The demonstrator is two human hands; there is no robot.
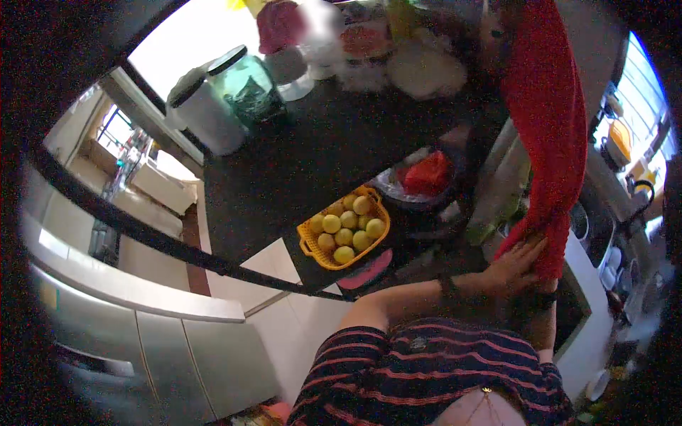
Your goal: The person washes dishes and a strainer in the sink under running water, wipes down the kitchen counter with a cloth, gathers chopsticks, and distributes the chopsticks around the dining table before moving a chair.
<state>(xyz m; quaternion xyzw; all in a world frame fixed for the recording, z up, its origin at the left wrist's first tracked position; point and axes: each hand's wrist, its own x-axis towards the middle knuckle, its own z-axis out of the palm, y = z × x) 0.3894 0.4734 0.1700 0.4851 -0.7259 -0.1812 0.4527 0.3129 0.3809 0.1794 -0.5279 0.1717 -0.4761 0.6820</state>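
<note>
A long red cloth (550, 121) hangs at the right, from the top edge down to my hands. My left hand (517, 266) lies against the lower part of the cloth, its fingers spread over the fabric. Only the wrist of my right arm shows, with a dark band round it, below the cloth's lower end; the right hand itself is hidden behind the cloth and my left hand. Left of my hands, a yellow basket (305, 240) of round yellow-green fruits stands on the dark counter (312, 149).
Behind the basket is a bowl with a red bundle (426, 175). A green glass jar (249, 85) and a white container (206, 117) stand at the back left. A pink item (368, 271) lies near the front edge. A stove and dishes are at the right.
</note>
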